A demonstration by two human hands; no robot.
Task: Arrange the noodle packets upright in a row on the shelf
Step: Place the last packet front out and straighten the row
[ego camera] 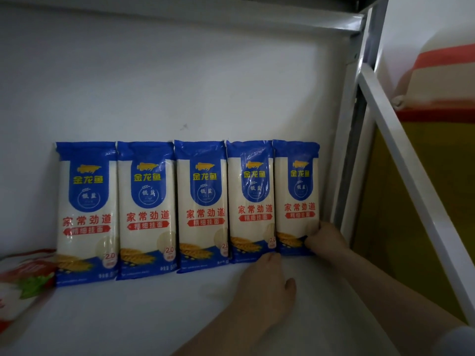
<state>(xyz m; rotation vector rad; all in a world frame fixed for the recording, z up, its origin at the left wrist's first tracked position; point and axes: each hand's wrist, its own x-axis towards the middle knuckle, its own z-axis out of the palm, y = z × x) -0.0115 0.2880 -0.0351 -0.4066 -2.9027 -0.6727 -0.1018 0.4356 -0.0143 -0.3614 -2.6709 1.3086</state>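
On the white shelf (128, 317) I see five noodle packets (203, 206) upright in a row against the back wall. My right hand (324, 238) pinches the rightmost packet (298, 196) at its lower edge; my left hand (264, 283) lies flat, fingertips touching the fourth packet (250, 201).

I see a dim white back wall (180, 80), a white metal shelf frame (359, 119) at right, and red-yellow sacks (437, 104) beyond.

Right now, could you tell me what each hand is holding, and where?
Right hand pinches the rightmost packet at its lower right edge. Left hand holds nothing.
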